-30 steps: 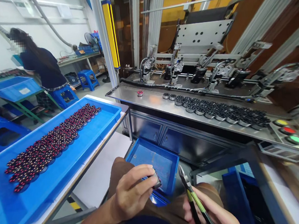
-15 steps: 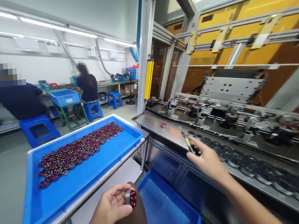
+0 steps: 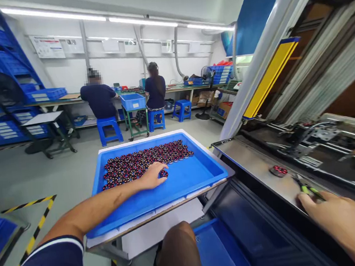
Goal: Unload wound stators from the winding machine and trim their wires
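My left hand (image 3: 152, 175) is over the blue tray (image 3: 189, 198), its thumb and fingers closed around a small round motor stator (image 3: 164, 174), dark with red spots. Rows of similar stators (image 3: 145, 158) lie packed together in the tray, just beyond this hand. My right hand (image 3: 343, 218) is at the metal ledge of the machine, wrapped round a pair of pliers (image 3: 308, 188) with green and black handles. The pliers' jaws point towards a single stator (image 3: 278, 171) lying on the ledge. Whether the jaws touch it is hard to tell.
A yellow guard bar (image 3: 272, 79) on a slanted metal post rises behind the ledge (image 3: 250, 155), with machine parts to the right. A blue bin (image 3: 221, 245) sits below, beside my knee. Two people sit on blue stools at the back bench, near a blue crate (image 3: 133, 101).
The view has turned left. My left hand has gone from in front of my body to the tray with a stator in its fingers. My right hand keeps the pliers near the ledge.
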Tool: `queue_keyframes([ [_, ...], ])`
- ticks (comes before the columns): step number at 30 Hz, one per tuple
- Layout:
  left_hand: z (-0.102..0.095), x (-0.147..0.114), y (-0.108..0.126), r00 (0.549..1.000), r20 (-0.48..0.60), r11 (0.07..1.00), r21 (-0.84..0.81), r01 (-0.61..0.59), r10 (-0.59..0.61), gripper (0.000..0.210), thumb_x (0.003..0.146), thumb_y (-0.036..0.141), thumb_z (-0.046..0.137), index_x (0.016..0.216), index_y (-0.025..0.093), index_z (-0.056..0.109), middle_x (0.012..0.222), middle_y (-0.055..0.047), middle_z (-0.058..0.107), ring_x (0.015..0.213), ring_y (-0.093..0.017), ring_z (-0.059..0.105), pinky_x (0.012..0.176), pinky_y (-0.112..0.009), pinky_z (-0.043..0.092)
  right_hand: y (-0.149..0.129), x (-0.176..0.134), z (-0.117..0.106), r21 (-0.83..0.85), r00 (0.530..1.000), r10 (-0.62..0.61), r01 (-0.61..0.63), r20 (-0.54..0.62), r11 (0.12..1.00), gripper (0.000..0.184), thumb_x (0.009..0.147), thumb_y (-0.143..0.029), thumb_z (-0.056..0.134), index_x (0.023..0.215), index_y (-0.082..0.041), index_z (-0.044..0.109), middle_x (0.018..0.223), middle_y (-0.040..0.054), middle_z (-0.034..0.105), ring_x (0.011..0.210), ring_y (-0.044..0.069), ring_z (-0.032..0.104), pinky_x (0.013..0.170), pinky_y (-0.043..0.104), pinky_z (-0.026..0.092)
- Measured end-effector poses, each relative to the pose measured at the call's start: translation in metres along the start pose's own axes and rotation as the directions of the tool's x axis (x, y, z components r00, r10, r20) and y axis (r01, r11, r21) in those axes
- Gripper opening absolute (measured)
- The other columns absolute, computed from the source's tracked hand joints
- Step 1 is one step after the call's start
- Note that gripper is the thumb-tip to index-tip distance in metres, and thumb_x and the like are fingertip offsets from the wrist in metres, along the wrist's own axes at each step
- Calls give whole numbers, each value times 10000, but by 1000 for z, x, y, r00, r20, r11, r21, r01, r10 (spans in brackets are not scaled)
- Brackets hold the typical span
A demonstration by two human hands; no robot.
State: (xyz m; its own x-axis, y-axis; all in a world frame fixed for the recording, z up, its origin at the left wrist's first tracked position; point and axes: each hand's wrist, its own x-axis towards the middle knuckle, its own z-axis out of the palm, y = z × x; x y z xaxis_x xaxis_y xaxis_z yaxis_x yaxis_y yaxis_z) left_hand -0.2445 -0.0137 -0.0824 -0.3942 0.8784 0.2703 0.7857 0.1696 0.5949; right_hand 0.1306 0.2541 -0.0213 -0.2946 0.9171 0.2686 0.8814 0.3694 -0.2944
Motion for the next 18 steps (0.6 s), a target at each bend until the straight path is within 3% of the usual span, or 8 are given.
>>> queue_keyframes([
  [3,27,20,-8,1000,-13,996,83,-19,20,214,771,147,634,983,173,634,1069,-74,640,1089,-260,556,1004,-474,408,-14,-7,-9,-235,988,156,-147,20,961,300,806,-397,497,706,-202,701,765,181,669,793,351,672,551,400,483],
  [6,39,19,-11,997,-79,991,135,-3,14,204,806,133,557,995,166,628,1044,-108,617,1093,-295,524,1001,-534,374,-17,-12,-10,-252,990,139,-130,20,959,357,834,-377,494,909,-133,744,955,205,715,916,342,678,649,383,514],
  [10,38,24,-4,988,-148,989,143,-29,50,276,832,160,511,1090,153,606,1101,-163,575,1139,-364,475,994,-619,332,-6,-12,-2,-240,995,104,-101,-1,965,403,872,-367,472,1059,-114,723,1089,203,704,1032,321,655,787,366,509],
  [12,42,42,16,985,-133,989,120,-91,107,300,839,190,535,1131,153,598,1161,-172,564,1185,-375,458,1014,-616,326,-3,-11,1,-225,996,92,-92,-13,970,388,884,-349,481,1095,-119,711,1103,196,700,1061,309,644,839,363,495],
  [14,55,69,50,979,-78,980,79,-183,189,289,842,217,582,1126,175,612,1195,-142,584,1228,-345,460,1056,-560,335,-1,-10,3,-205,997,77,-79,-20,976,362,899,-328,501,1129,-120,689,1116,184,692,1071,289,637,882,376,484],
  [18,105,136,138,945,76,948,-49,-315,318,229,848,224,655,1073,182,653,1141,-81,659,1182,-257,547,1054,-438,412,-1,-11,2,-155,1000,24,-25,-9,988,296,926,-335,575,1146,-151,645,1170,112,666,1088,234,620,942,425,479],
])
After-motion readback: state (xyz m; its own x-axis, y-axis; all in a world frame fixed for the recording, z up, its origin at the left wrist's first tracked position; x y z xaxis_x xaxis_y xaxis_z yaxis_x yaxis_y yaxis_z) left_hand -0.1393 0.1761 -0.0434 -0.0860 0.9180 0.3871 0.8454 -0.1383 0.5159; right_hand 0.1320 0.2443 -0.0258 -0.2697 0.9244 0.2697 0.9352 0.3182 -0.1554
